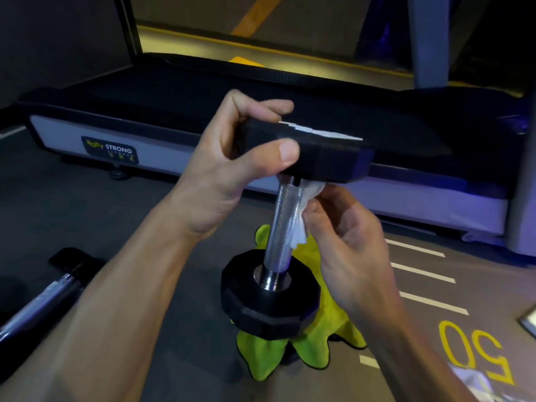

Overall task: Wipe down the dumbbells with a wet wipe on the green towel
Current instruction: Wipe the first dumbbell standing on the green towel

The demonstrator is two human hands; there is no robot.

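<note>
Dumbbell (278, 227) stands on end on green towel (316, 343), left hand (232, 158) gripping top head, right hand (342, 236) fingers pinching wet wipe (301, 216) against chrome handle; loose top grip could let it topple off bunched towel.

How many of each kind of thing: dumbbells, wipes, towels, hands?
Dumbbells: 2 (one upright, one partly seen lower left)
Wet wipe: 1
Green towel: 1
Hands: 2 (left hand, right hand)
Total: 6
</note>
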